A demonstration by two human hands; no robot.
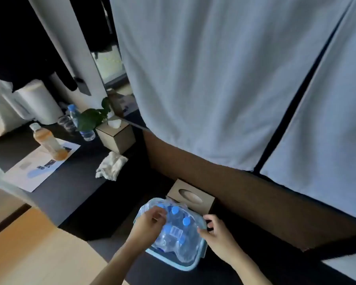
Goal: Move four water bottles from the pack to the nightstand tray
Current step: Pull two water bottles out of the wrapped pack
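A shrink-wrapped pack of clear water bottles with blue caps (177, 233) rests on a light blue tray (179, 266) on the dark surface at bottom centre. My left hand (150, 224) pinches the plastic wrap at the pack's left top, near a blue cap. My right hand (218, 233) grips the wrap at the pack's right edge. Several blue caps show through the film. The lower bottles are blurred behind the wrap.
A brown tissue box (191, 197) stands just behind the pack. On the dark counter to the left lie a crumpled white cloth (111, 168), another tissue box (116, 136), a plant (90, 118), a tea bottle (48, 141), a water bottle (80, 123) and papers (29, 171). Pale curtains (224, 79) hang behind.
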